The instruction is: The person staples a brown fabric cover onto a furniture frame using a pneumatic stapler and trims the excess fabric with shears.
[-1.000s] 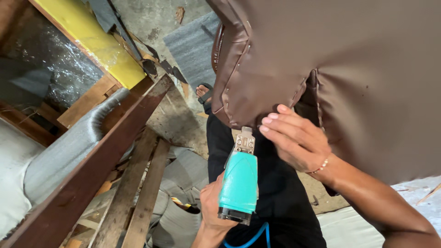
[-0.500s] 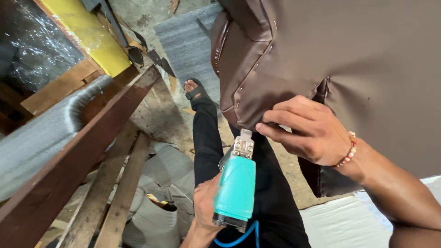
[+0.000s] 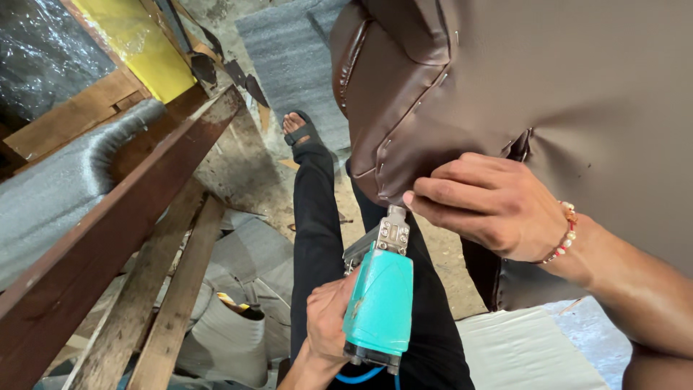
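Right hand (image 3: 498,209) pinching folded brown leatherette upholstery (image 3: 548,94) at its lower corner, fingers pressed together. Left hand (image 3: 328,318) wrapped around turquoise pneumatic staple gun (image 3: 380,300), metal nose apparently touching that pinched fold, above black-trousered legs (image 3: 317,231).

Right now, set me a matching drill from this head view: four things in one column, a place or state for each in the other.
1 staple gun
2 right hand
3 brown leatherette
4 wooden beam

a pinching the cover's lower edge
b gripped by the left hand, nose up
c slanting along the left
d stretched over the frame, top right

Pairs: 1-b, 2-a, 3-d, 4-c
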